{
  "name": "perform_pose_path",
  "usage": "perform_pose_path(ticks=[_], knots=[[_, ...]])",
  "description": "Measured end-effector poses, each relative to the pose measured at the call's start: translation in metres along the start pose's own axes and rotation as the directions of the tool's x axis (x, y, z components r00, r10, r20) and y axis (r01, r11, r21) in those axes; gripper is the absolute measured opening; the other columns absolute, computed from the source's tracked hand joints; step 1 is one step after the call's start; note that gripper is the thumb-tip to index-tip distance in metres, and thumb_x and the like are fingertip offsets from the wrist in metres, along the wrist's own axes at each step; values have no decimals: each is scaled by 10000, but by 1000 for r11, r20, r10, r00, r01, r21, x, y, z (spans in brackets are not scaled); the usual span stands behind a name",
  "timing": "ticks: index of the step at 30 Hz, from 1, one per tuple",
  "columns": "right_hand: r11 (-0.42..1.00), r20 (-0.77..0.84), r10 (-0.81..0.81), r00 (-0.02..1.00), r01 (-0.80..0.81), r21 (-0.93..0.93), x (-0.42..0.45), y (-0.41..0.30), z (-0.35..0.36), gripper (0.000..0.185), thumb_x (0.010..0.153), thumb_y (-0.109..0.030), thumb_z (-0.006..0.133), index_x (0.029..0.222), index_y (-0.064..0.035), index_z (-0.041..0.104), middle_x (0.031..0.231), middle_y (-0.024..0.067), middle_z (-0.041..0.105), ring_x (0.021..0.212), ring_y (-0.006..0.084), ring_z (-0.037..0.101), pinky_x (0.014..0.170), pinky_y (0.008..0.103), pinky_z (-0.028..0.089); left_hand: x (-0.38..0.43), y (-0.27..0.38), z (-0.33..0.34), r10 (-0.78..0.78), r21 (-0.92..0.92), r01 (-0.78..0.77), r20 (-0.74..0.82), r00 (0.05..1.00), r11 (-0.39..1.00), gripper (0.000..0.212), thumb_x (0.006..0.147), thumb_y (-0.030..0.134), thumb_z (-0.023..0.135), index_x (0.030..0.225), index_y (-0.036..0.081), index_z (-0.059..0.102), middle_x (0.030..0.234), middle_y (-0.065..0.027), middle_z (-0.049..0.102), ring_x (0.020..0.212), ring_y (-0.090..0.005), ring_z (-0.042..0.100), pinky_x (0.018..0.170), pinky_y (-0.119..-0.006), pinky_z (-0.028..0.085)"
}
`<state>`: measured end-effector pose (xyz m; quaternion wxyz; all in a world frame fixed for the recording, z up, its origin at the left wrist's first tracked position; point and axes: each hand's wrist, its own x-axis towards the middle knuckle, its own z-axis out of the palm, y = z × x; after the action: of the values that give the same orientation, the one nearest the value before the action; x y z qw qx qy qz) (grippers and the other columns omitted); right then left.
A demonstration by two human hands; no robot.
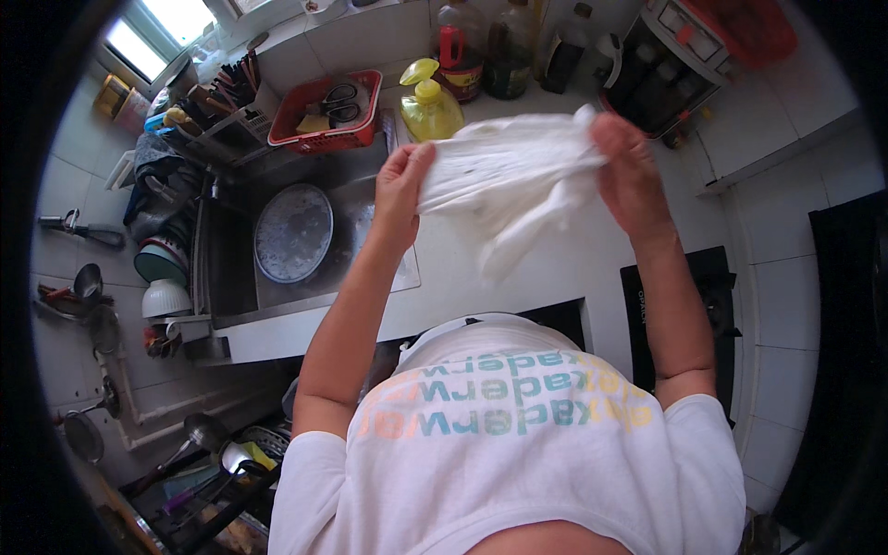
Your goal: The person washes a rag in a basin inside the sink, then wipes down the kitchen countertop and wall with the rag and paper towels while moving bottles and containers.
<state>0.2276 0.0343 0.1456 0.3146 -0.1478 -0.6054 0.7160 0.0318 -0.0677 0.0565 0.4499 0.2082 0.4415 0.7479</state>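
Observation:
A white cloth (513,166) is stretched between my two hands above the white countertop (444,257). My left hand (404,184) pinches its left edge, thumb on top. At the opposite edge my right hand (628,173) grips a bunched corner, slightly blurred. The lower part of the cloth hangs down in loose folds over the counter. Just behind my left hand stands a yellow pump bottle (430,111) of clear plastic. To the left, a round metal lid or tray (294,233) with suds or water on it lies in the steel sink (277,302).
A red plastic basket (326,142) holding scissors (341,104) sits behind the sink. Dark sauce bottles (510,52) line the back wall. A black gas stove (714,298) is at the right. Bowls (166,298) and hanging ladles (88,281) crowd the left side.

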Motion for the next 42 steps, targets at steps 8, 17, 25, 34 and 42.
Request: perform_pose_path(ticks=[8, 17, 25, 34, 42], knots=[[996, -81, 29, 996, -36, -79, 10, 4, -16, 165, 783, -259, 524, 743, -100, 538, 670, -48, 498, 606, 27, 459, 582, 189, 388, 5, -27, -29, -183, 135, 206, -166, 969, 969, 473, 758, 437, 511, 1093, 130, 381, 1020, -33, 455, 892, -116, 443, 758, -304, 387], [969, 214, 195, 957, -154, -195, 8, 13, -5, 241, 794, -294, 508, 653, -99, 498, 598, -58, 439, 542, 11, 394, 504, 174, 331, 3, -9, 23, 14, 267, -163, 483, 876, 950, 822, 619, 405, 650, 1249, 94, 225, 1222, -96, 330, 1108, -180, 338, 895, -324, 297], [905, 217, 310, 926, -217, -367, 3, 13, -28, 271, 797, -327, 497, 626, -118, 474, 593, -51, 447, 542, 17, 419, 501, 168, 351, -6, -7, 35, -508, 530, 216, 501, 701, 820, 501, 658, 228, 672, 1074, 37, 466, 905, -42, 552, 864, -117, 504, 783, -252, 386], [41, -373, -302, 877, -379, -924, -73, 188, -150, 353, 720, -196, 568, 999, -13, 453, 1037, 174, 473, 944, 306, 470, 769, 385, 398, 21, -109, -35, -140, 868, -97, 187, 972, 487, 462, 714, 285, 609, 1089, 68, 450, 1044, -139, 489, 949, -218, 479, 800, -323, 387], [49, -468, -198, 861, -468, -882, -57, 261, -39, 587, 694, -381, 557, 1192, -141, 358, 1236, 181, 296, 1151, 361, 247, 935, 464, 175, -3, -82, -48, 100, 853, -121, 82, 992, 507, 293, 765, 124, 548, 1034, 34, 474, 1029, -101, 478, 931, -190, 486, 785, -292, 401]])
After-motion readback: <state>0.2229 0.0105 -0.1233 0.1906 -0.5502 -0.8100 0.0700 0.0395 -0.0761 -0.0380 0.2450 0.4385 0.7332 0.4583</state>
